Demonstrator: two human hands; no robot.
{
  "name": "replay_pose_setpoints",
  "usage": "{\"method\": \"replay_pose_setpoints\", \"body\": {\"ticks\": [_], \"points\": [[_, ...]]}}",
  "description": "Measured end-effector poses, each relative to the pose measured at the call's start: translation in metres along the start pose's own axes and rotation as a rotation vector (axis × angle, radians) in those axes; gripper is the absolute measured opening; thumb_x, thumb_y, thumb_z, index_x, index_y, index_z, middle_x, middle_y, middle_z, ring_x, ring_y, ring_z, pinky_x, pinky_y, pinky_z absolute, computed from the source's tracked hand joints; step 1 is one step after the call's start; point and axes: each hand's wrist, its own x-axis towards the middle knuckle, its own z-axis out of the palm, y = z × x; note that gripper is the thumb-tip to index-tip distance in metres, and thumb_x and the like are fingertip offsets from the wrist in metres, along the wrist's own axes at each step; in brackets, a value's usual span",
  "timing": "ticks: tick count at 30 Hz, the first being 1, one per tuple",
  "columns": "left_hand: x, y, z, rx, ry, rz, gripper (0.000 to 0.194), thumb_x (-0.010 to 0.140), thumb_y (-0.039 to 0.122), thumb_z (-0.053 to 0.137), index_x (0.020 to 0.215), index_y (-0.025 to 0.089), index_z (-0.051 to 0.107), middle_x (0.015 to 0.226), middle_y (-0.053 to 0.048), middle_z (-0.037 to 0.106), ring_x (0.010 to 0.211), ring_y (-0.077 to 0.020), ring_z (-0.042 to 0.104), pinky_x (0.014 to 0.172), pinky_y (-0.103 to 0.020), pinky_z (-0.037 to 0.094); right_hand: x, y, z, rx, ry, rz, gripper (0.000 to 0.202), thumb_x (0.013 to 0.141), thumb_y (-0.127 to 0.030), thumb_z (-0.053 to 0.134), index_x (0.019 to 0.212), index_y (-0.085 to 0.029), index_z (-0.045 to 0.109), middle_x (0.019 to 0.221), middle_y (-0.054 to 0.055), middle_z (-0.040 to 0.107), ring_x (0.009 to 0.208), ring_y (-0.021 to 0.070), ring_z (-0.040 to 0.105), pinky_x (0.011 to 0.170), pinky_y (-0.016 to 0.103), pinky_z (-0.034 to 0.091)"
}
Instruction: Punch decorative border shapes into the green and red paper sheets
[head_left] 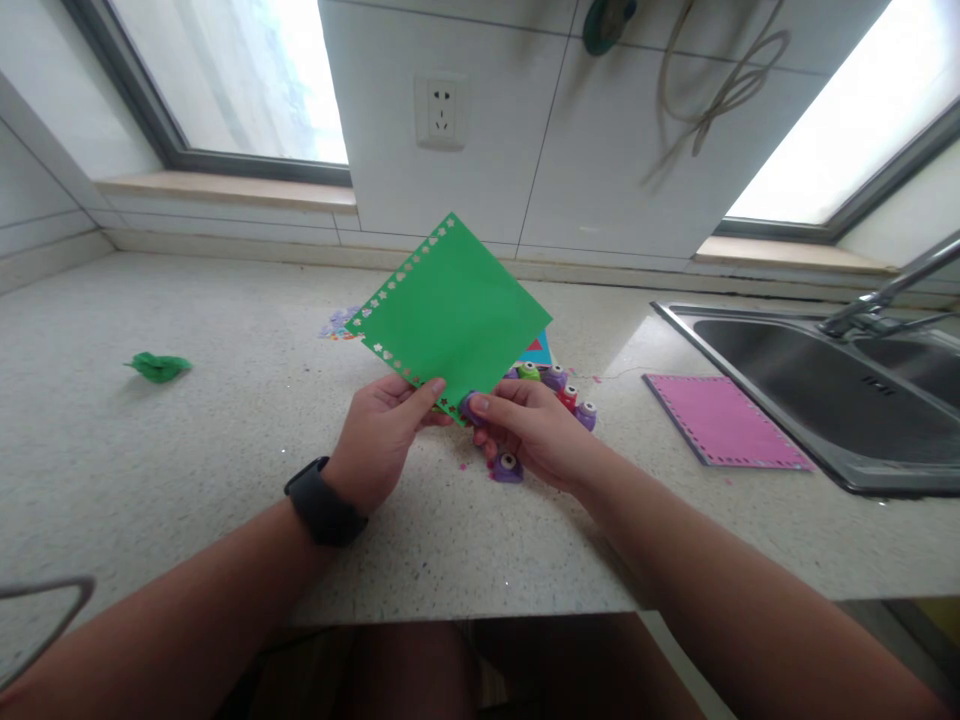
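Paper (465, 300), green, tilted up over middle of counter (225, 480), near corner at the hands. Left hand (386, 430) pinches its near-left edge, some fingers hidden behind. Right hand (529, 425) grips purple punch (466, 408) at the near corner; thumb covers part. Other punches (555, 377) beyond right hand, partly blocked. Blue card (543, 352) mostly hidden behind paper. Sink (675, 318) cut off, far right.

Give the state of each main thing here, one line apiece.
Green sheet, held up, both left edges punched.
Left hand, pinching the green sheet.
Right hand, closed on a purple punch.
Purple punch, at the sheet's bottom corner.
Red punch, resting on the counter.
Pink sheet, lying flat, edges punched.
Green scrap, crumpled.
Wall socket, nothing plugged in.
Cord, looped.
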Motion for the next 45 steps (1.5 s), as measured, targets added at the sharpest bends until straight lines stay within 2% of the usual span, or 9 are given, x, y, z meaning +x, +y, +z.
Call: {"method": "replay_pose_setpoints", "body": {"ticks": [16, 27, 45], "points": [[-0.0011, 0.0007, 0.0025, -0.037, -0.027, 0.002, 0.024, 0.074, 0.032, 0.086, 0.089, 0.015, 0.079, 0.084, -0.005, 0.076, 0.069, -0.0129, 0.067, 0.064, -0.025, 0.057, 0.0009, 0.0008, -0.0011, -0.017, 0.004, -0.006, 0.037, 0.075, -0.047, 0.084, 0.079, -0.016, 0.066, 0.066, 0.001, 0.064, 0.054, 0.0099, 0.057, 0.049, 0.022, 0.044], [-0.0022, 0.0017, 0.0015, -0.031, -0.041, 0.012, 0.017, 0.077, 0.030, 0.084, 0.085, 0.016, 0.080, 0.080, -0.003, 0.076, 0.064, -0.0085, 0.065, 0.059, -0.018, 0.056, 0.0013, 0.0025, -0.0024, -0.040, 0.001, 0.000, 0.037, 0.076, -0.047, 0.084, 0.080, -0.015, 0.065, 0.065, 0.001, 0.066, 0.052, 0.0099, 0.059, 0.047, 0.022, 0.045], [-0.0014, 0.0008, 0.0012, -0.054, -0.054, 0.021, 0.016, 0.078, 0.028, 0.084, 0.088, 0.017, 0.080, 0.082, -0.003, 0.077, 0.065, -0.0082, 0.065, 0.059, -0.017, 0.056, 0.0021, 0.0029, -0.0031, -0.047, 0.015, 0.006, 0.038, 0.076, -0.048, 0.084, 0.080, -0.015, 0.065, 0.065, 0.001, 0.067, 0.053, 0.0092, 0.059, 0.048, 0.021, 0.046]]}}
